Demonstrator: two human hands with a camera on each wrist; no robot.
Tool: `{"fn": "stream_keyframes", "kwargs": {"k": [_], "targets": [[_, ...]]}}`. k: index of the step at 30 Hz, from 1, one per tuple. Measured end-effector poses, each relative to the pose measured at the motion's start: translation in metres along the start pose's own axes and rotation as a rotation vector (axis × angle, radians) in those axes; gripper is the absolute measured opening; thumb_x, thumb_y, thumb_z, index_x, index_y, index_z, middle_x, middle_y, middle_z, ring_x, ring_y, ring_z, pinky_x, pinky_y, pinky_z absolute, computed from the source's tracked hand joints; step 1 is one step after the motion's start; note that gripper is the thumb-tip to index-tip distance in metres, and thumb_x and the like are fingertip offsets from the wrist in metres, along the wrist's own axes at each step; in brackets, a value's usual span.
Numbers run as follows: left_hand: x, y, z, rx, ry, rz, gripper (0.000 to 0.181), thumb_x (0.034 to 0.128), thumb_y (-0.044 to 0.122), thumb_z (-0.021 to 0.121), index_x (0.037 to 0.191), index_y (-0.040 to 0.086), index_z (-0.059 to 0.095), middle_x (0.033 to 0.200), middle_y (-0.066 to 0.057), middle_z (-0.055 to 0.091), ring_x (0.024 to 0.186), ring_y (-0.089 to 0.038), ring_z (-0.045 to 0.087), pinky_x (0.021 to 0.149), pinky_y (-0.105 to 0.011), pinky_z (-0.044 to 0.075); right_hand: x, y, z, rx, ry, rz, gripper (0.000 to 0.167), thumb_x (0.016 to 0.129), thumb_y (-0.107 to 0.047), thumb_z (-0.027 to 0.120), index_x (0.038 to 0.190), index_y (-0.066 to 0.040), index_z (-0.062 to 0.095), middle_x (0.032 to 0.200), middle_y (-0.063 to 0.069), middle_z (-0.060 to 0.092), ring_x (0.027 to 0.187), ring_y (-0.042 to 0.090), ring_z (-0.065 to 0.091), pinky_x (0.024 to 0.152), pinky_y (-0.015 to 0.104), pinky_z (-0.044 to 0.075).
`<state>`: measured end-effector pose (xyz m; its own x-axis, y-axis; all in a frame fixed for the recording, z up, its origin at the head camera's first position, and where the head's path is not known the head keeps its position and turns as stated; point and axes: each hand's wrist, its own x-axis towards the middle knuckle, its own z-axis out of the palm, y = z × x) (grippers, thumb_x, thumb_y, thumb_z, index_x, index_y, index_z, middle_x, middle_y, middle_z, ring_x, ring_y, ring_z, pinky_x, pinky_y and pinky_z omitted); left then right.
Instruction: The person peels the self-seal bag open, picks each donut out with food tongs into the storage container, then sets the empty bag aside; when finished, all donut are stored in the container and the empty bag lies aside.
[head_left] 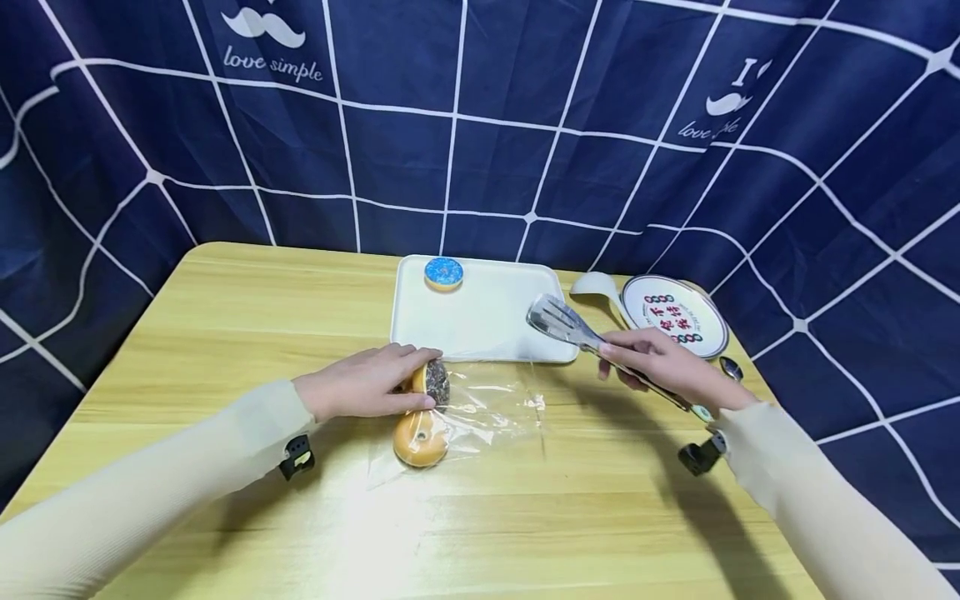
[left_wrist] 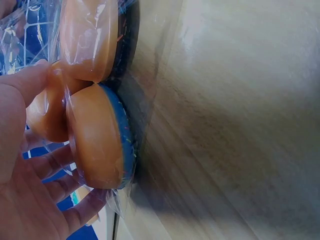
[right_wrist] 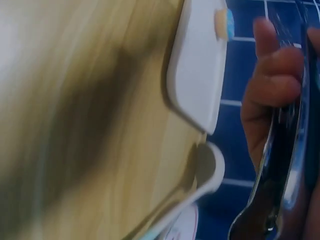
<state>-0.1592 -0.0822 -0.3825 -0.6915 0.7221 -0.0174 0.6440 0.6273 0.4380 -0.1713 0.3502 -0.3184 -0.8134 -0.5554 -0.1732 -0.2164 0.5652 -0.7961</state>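
Observation:
My left hand (head_left: 367,382) curls its thumb and fingers round a chocolate-topped donut (head_left: 437,383) inside a clear plastic bag (head_left: 495,404). An orange-brown donut (head_left: 421,439) lies in the same bag, nearer the front. In the left wrist view, the hand (left_wrist: 30,165) holds the bag, with a blue-edged donut (left_wrist: 100,137) and others in it. My right hand (head_left: 663,360) grips metal tongs (head_left: 562,322) above the right end of a white tray (head_left: 472,321); the right wrist view shows the fingers (right_wrist: 280,75) wrapped round them. A blue donut (head_left: 444,273) sits at the tray's back left.
To the tray's right lie a white ladle (head_left: 597,285) and a patterned plate (head_left: 697,321). A dark spoon (head_left: 731,367) is at the table's right edge. A dark blue checked curtain (head_left: 405,150) hangs behind the wooden table (head_left: 262,308).

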Motion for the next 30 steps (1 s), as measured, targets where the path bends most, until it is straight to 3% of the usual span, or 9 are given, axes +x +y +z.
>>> {"fn": "stream_keyframes", "kwargs": {"k": [5, 11, 21, 30], "targets": [[-0.001, 0.001, -0.002, -0.003, 0.006, 0.004, 0.072, 0.1005, 0.048, 0.067, 0.154, 0.004, 0.047, 0.101, -0.001, 0.062, 0.086, -0.015, 0.052, 0.076, -0.031, 0.045, -0.026, 0.013, -0.004, 0.099, -0.161, 0.0, 0.029, 0.112, -0.011, 0.042, 0.105, 0.004, 0.066, 0.082, -0.005, 0.072, 0.05, 0.024, 0.048, 0.046, 0.032, 0.044], [-0.001, 0.002, -0.002, -0.011, 0.005, 0.002, 0.071, 0.1003, 0.048, 0.067, 0.153, 0.005, 0.048, 0.109, -0.003, 0.065, 0.091, -0.017, 0.055, 0.08, -0.035, 0.048, -0.032, 0.02, 0.011, 0.17, -0.282, 0.069, 0.034, 0.113, -0.014, 0.042, 0.119, 0.013, 0.062, 0.088, 0.006, 0.075, 0.056, 0.004, 0.053, 0.048, 0.027, 0.047], [-0.001, 0.001, -0.002, -0.006, 0.009, 0.009, 0.069, 0.1005, 0.049, 0.067, 0.152, 0.007, 0.05, 0.109, -0.001, 0.065, 0.092, -0.015, 0.056, 0.081, -0.034, 0.049, 0.0, 0.003, 0.051, 0.063, -0.331, 0.197, 0.042, 0.113, -0.034, 0.047, 0.104, 0.0, 0.071, 0.093, 0.025, 0.071, 0.054, 0.006, 0.049, 0.049, 0.022, 0.043], [-0.002, 0.001, -0.002, -0.031, -0.005, 0.002, 0.068, 0.1004, 0.049, 0.067, 0.153, 0.009, 0.049, 0.105, 0.001, 0.063, 0.09, -0.015, 0.053, 0.078, -0.032, 0.046, 0.029, -0.004, 0.065, 0.043, -0.342, 0.191, 0.035, 0.111, -0.03, 0.051, 0.099, -0.004, 0.07, 0.088, 0.017, 0.07, 0.054, 0.008, 0.049, 0.049, 0.021, 0.04]]}}
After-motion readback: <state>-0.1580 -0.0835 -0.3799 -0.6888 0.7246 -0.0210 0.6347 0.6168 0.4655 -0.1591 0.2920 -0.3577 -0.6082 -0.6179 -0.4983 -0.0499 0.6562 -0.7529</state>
